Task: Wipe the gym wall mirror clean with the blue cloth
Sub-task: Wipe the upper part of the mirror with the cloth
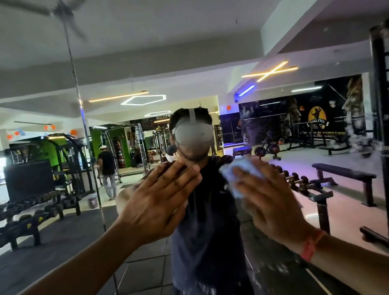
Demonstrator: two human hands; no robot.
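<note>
Right now right hand [269, 202] fingers press bunched blue cloth [239, 177] on mirror [321, 40]; left hand [156, 208] flat

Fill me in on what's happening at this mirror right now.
A person stands facing the gym wall mirror with both arms raised to it. The right hand presses a blue cloth against the glass at about chest height of the reflection. The left hand lies flat with straight fingers on the mirror beside it, holding nothing. Whitish smears and droplets show on the glass at the right and near the bottom, so the wiping is not finished. The reflection shows benches and dumbbell racks behind the person.
</note>
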